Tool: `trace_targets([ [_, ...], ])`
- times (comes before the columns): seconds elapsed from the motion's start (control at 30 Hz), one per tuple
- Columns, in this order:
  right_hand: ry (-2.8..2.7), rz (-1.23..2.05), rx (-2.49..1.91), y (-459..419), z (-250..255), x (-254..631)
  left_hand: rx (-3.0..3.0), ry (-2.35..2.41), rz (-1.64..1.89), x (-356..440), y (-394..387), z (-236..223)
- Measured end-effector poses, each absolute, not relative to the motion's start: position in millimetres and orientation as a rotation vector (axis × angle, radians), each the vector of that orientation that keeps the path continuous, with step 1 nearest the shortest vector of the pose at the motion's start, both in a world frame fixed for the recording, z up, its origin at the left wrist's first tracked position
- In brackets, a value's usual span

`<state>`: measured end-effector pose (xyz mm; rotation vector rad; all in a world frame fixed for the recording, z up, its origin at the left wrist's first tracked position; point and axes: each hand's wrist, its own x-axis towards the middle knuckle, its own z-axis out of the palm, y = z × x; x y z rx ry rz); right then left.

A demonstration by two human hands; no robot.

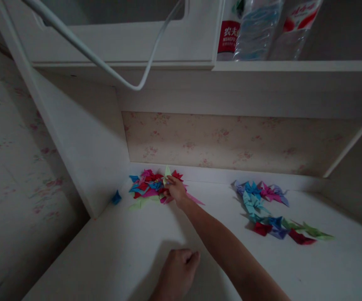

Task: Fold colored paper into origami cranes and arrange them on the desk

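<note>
My right hand (175,189) reaches into a pile of folded paper cranes (151,184) at the back left of the white desk. Its fingers are closed on a light green paper crane (167,172) that stands up from the pile. Red, pink and blue cranes lie crowded around it. My left hand (179,269) is a closed fist low over the near part of the desk, with nothing showing in it. Toward the right, more paper cranes (252,202) lie in a bent line, in purple, blue, pink, teal, red and green.
A single blue folded paper piece (116,197) lies by the left side panel (83,138). Overhead is a shelf (293,66) with plastic bottles (257,31). A white cable (105,73) loops down in front of the cabinet. Floral wallpaper (218,140) covers the back.
</note>
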<state>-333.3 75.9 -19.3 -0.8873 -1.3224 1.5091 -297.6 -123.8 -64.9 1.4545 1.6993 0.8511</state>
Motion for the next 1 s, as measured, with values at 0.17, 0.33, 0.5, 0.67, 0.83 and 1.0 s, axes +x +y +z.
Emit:
trace_targets([
  [0.17, -1.196, 1.568, -0.831, 38, -9, -293, 1.446, 1.703, 0.87, -298, -124, -64],
  [0.33, -0.974, 1.664, -0.745, -4, -13, -235, 1.474, 1.698, 0.904, -299, -127, -59],
  [0.5, -0.738, 1.727, -0.714, -42, -19, -183, 1.498, 1.704, 0.931, -297, -128, -56],
  [0.67, -0.545, 1.8, -0.716, -69, -20, -141, 1.483, 1.724, 0.951, -295, -132, -54],
  [0.83, -0.452, 1.764, -0.729, -80, -35, -115, 1.451, 1.724, 1.008, -281, -129, -45],
  [1.0, -0.414, 1.765, -0.718, -81, -44, -108, 1.458, 1.505, 1.15, -239, -116, -39],
])
